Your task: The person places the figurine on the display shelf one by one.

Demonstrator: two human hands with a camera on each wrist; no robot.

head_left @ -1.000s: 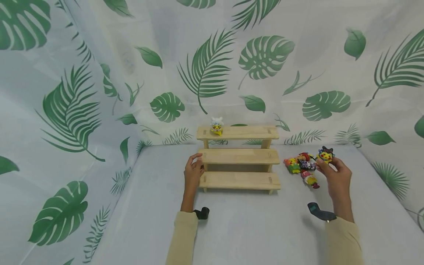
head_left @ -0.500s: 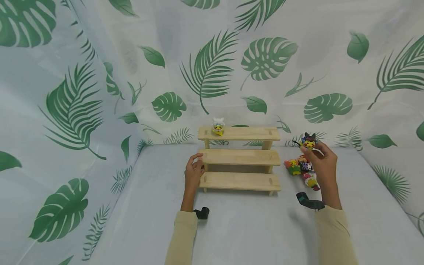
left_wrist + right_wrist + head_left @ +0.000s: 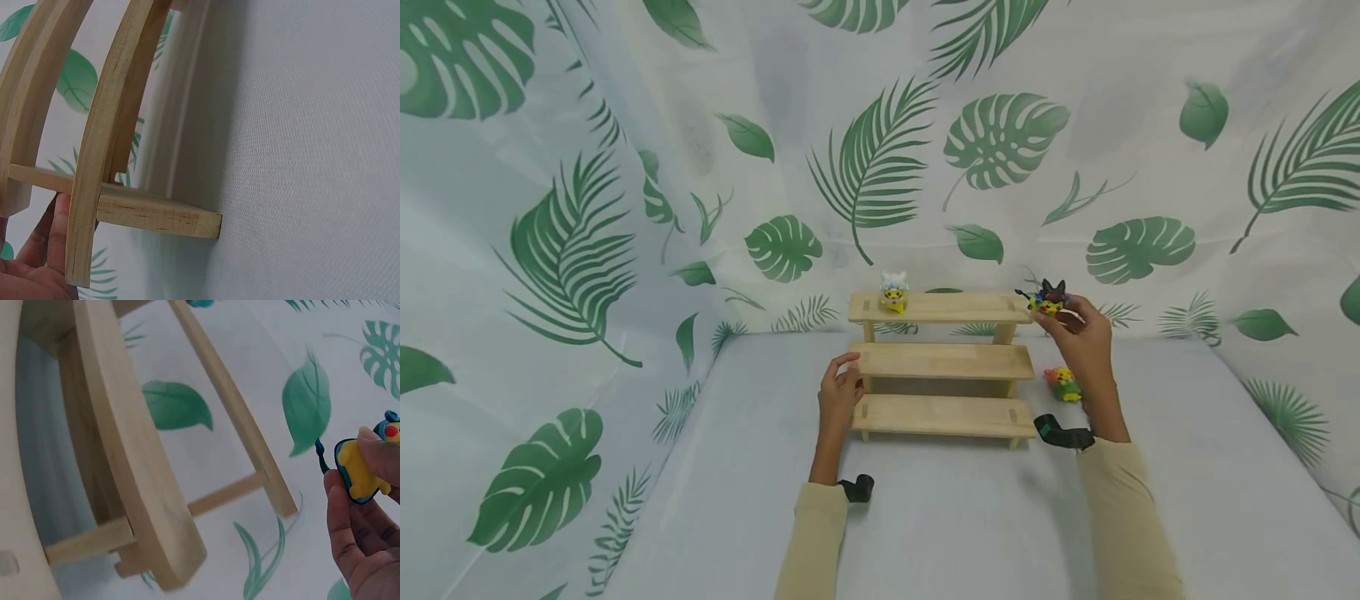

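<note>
A three-tier wooden display stand (image 3: 943,360) stands on the white surface. My left hand (image 3: 838,393) holds its left end, by the middle tier; in the left wrist view, the fingers (image 3: 57,231) reach in behind a board. Between the thumb and fingers of my right hand (image 3: 1086,337) is a small yellow figurine (image 3: 1049,298) with a black eared hood and a thin dark tail. It overlaps the top tier's right end in the head view. In the right wrist view, the figurine's yellow body (image 3: 362,469) shows beside the thumb.
Another yellow figurine (image 3: 893,292) with a white hood stands on the top tier's left part. A pink, green and yellow figurine (image 3: 1063,383) lies right of the stand, next to my right forearm. Leaf-printed cloth (image 3: 865,167) rises behind.
My right hand has carried the black-hooded figurine leftward and up, from above the pile of figurines to the top tier's right end. My left hand stays at the stand.
</note>
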